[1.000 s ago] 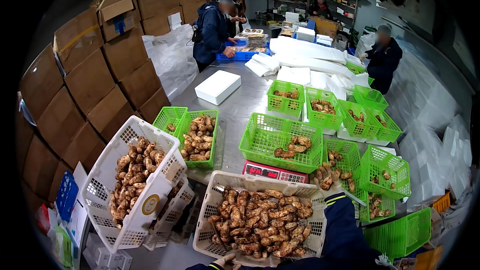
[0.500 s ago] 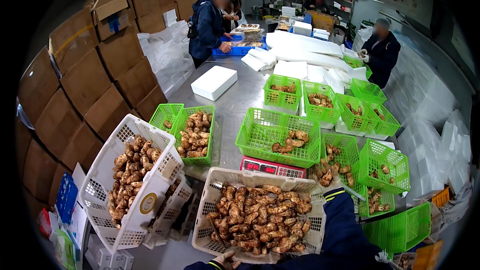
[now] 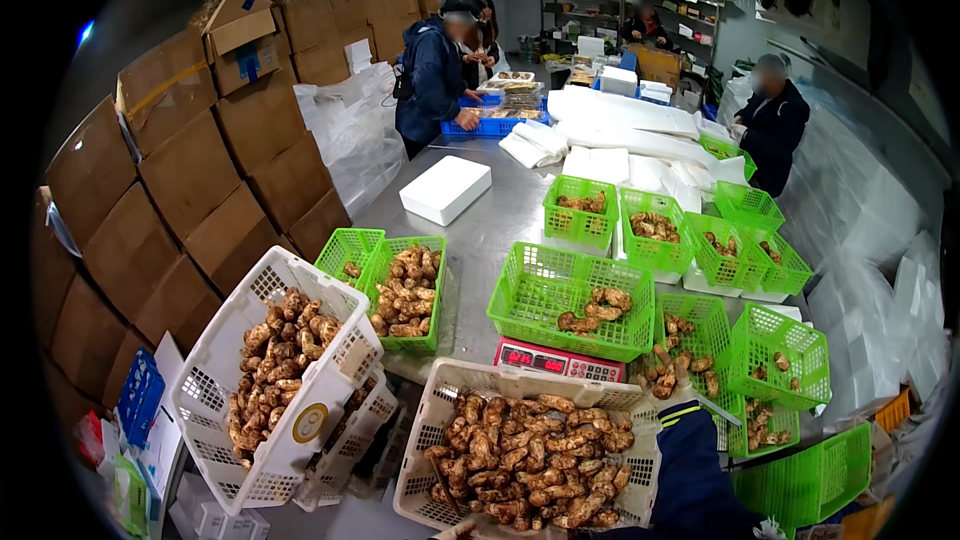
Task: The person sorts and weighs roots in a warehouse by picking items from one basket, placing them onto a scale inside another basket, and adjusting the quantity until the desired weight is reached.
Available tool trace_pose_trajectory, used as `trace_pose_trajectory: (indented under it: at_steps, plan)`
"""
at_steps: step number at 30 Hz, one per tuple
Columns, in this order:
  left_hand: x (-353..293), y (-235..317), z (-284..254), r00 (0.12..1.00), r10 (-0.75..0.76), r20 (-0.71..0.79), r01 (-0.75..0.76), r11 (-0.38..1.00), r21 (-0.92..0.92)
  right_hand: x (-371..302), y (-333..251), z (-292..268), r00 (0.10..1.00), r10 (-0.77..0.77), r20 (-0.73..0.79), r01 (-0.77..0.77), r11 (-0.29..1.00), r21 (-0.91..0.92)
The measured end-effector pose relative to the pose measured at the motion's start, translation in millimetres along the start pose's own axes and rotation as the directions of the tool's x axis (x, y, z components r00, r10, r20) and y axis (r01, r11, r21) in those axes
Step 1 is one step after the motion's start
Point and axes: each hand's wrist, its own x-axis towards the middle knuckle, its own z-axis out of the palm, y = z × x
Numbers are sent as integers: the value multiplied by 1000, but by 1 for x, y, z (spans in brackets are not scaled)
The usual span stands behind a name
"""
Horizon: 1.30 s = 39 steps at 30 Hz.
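My right hand (image 3: pixel 681 387), in a pale glove and dark striped sleeve, is over a green basket (image 3: pixel 712 315) right of the scale. Its fingers are closed around a brown mushroom (image 3: pixel 662 381), partly hidden among others. At the lower edge my left hand (image 3: pixel 458 531) barely shows beside a white crate (image 3: pixel 428 395); its fingers are cut off. Knobbly brown-and-cream mushrooms (image 3: pixel 530 460) fill that crate. Beyond it, a green basket (image 3: pixel 520 285) with a few mushrooms sits on a red scale (image 3: pixel 560 360) with a lit display.
A tilted white crate (image 3: pixel 215 380) of mushrooms stands at left. Several green baskets (image 3: pixel 780 360) line the right. A white foam box (image 3: pixel 446 190) lies on the metal table (image 3: pixel 470 230). Cardboard boxes (image 3: pixel 190 170) are stacked at left. Co-workers (image 3: pixel 432 80) stand farther along the table.
The view has tilted, so the scene sits lower and slightly to the right. My left hand has mostly dropped out of the lower edge. My right hand stays at the same basket.
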Motion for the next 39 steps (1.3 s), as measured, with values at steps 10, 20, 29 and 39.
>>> trace_pose_trajectory:
  at_steps: [10, 20, 29, 39]
  plan:
    - [8, -1, -7, 942, -318, 109, 317, 733, -602, 6, -14, 10, 958, 5, -285, -3, 1000, 9]
    - [-50, 24, 25, 970, -216, -109, 132, 850, -510, 23, -13, 140, 984, -74, 163, 142, 879, -456]
    - [-42, -11, 20, 989, 82, -125, -123, 918, -376, 137, 6, 90, 973, -226, 52, -56, -447, -893]
    - [-57, -10, 29, 959, 273, -82, -284, 894, -345, 90, 61, 141, 960, -31, 278, 267, -195, -944]
